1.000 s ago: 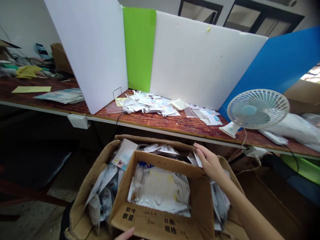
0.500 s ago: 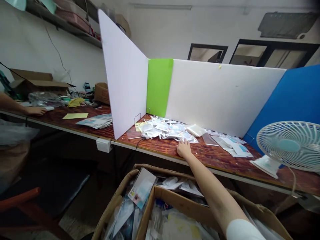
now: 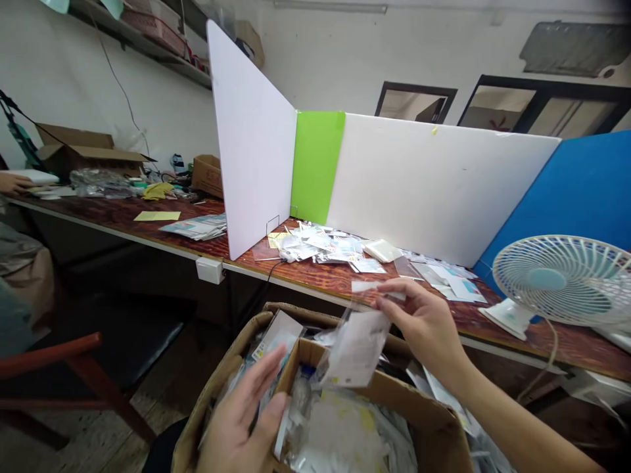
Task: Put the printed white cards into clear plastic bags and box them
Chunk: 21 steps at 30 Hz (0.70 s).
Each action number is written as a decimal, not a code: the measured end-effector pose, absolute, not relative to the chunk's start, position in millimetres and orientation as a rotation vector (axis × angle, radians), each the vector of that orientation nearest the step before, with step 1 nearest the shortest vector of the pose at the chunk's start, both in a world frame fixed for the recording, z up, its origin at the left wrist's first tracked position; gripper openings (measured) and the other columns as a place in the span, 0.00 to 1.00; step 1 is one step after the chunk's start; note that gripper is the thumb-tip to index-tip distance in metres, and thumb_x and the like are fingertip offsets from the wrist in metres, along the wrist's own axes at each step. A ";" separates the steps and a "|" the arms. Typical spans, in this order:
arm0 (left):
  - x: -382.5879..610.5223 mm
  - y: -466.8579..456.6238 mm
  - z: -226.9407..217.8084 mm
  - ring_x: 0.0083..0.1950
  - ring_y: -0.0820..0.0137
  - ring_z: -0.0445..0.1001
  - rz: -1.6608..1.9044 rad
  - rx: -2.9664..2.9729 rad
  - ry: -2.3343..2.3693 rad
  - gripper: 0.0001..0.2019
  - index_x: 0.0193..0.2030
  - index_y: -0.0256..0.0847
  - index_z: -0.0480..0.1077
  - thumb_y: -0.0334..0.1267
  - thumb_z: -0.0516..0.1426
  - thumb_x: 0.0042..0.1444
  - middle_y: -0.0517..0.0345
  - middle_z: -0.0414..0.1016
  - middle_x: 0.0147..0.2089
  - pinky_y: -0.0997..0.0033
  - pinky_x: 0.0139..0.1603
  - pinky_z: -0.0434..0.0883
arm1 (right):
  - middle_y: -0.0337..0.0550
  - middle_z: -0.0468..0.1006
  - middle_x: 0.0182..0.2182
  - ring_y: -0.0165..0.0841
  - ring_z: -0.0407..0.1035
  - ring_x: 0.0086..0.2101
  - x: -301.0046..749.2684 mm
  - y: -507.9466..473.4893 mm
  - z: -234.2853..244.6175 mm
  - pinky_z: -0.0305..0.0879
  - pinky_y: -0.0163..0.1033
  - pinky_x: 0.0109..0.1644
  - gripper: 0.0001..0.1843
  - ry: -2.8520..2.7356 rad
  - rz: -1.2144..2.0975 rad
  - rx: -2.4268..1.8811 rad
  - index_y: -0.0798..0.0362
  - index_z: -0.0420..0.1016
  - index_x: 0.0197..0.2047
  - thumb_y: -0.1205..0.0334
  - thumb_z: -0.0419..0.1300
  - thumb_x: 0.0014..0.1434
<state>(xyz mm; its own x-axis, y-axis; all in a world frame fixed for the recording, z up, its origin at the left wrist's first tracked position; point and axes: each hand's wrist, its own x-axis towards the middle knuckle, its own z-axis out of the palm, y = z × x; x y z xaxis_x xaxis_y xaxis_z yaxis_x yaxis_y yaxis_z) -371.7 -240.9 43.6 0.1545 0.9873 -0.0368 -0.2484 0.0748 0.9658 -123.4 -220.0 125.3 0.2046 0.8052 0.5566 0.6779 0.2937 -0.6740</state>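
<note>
Between its thumb and fingers, my right hand (image 3: 419, 315) grips the top edge of a clear plastic packet (image 3: 357, 345) with a pale printed card inside. The packet hangs tilted above a small inner cardboard box (image 3: 419, 401). My left hand (image 3: 246, 414) is open at the lower left, thumb and fingers apart, slightly blurred, touching no packet that I can make out. On the table behind lies a loose heap of similar small packets (image 3: 320, 246). Another packet (image 3: 279, 332) leans inside the large outer carton (image 3: 217, 381) that surrounds the inner box.
A white fan (image 3: 547, 279) stands at the table's right. White, green and blue panels (image 3: 315, 167) wall the table's back and left. A dark chair (image 3: 113, 335) is at left. Another person's hand (image 3: 14, 182) rests on the far left of the table.
My right hand has come back from the heap on the table with a packet, now over the boxes. My left hand has entered from below. The other person's hand has shifted left in view.
</note>
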 end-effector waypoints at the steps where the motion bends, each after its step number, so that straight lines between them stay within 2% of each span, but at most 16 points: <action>1: -360.0 -238.6 54.0 0.63 0.55 0.61 1.140 1.094 0.800 0.27 0.54 0.44 0.69 0.45 0.64 0.46 0.52 0.66 0.61 0.60 0.62 0.62 | 0.43 0.74 0.33 0.32 0.71 0.30 -134.6 -237.1 127.6 0.69 0.35 0.29 0.06 -1.503 0.281 -1.373 0.53 0.72 0.35 0.60 0.60 0.54; 2: -349.4 -238.3 64.2 0.62 0.55 0.63 1.123 1.112 0.638 0.29 0.55 0.42 0.67 0.44 0.65 0.45 0.49 0.67 0.60 0.61 0.61 0.63 | 0.42 0.73 0.33 0.32 0.71 0.30 -143.8 -252.1 129.6 0.69 0.35 0.30 0.05 -1.499 0.367 -1.327 0.52 0.72 0.35 0.61 0.60 0.54; 3: -340.5 -240.0 73.5 0.58 0.56 0.67 1.061 1.115 0.510 0.28 0.55 0.41 0.68 0.45 0.64 0.47 0.48 0.71 0.57 0.62 0.57 0.67 | 0.41 0.73 0.34 0.31 0.70 0.31 -150.5 -264.8 131.6 0.69 0.34 0.30 0.04 -1.495 0.427 -1.290 0.51 0.72 0.35 0.62 0.60 0.54; 5: -328.4 -247.5 87.9 0.48 0.60 0.75 0.959 1.144 0.455 0.19 0.48 0.38 0.73 0.45 0.60 0.52 0.48 0.77 0.49 0.68 0.46 0.73 | 0.41 0.72 0.34 0.30 0.70 0.31 -156.8 -284.5 135.7 0.69 0.33 0.30 0.03 -1.519 0.440 -1.263 0.50 0.72 0.35 0.64 0.59 0.55; 8: -321.8 -261.3 96.6 0.35 0.67 0.76 0.965 1.150 0.597 0.14 0.40 0.36 0.75 0.44 0.57 0.55 0.52 0.80 0.37 0.75 0.32 0.71 | 0.42 0.71 0.36 0.30 0.70 0.34 -154.7 -305.1 140.4 0.68 0.30 0.30 0.06 -1.629 0.334 -1.266 0.49 0.73 0.37 0.66 0.55 0.59; 14: -314.2 -272.8 94.4 0.29 0.72 0.71 1.002 0.999 0.648 0.15 0.43 0.37 0.75 0.44 0.59 0.53 0.56 0.78 0.30 0.78 0.27 0.68 | 0.48 0.69 0.44 0.33 0.68 0.44 -154.4 -330.2 131.5 0.70 0.32 0.43 0.12 -1.922 -0.015 -1.222 0.52 0.71 0.45 0.70 0.53 0.59; 18: -307.2 -276.5 98.1 0.25 0.73 0.70 0.976 0.910 0.606 0.14 0.39 0.36 0.77 0.44 0.59 0.52 0.56 0.78 0.27 0.77 0.26 0.67 | 0.49 0.69 0.45 0.34 0.69 0.43 -158.3 -335.7 121.4 0.71 0.33 0.43 0.12 -1.900 -0.050 -1.238 0.52 0.71 0.45 0.70 0.52 0.59; 21: -306.3 -278.7 98.6 0.27 0.71 0.73 1.002 0.885 0.636 0.13 0.38 0.35 0.77 0.43 0.60 0.51 0.54 0.79 0.30 0.75 0.29 0.70 | 0.50 0.68 0.45 0.36 0.69 0.45 -159.0 -338.4 115.3 0.71 0.36 0.45 0.11 -1.879 -0.051 -1.253 0.51 0.72 0.43 0.68 0.54 0.58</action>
<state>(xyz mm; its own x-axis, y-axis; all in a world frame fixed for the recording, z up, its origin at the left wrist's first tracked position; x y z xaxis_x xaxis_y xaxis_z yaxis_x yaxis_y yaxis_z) -306.3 -278.7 98.6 0.4151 0.9078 -0.0599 -0.4402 0.2580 0.8600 -159.0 -338.4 115.3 -0.1325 0.7370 0.6628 0.7718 0.4963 -0.3976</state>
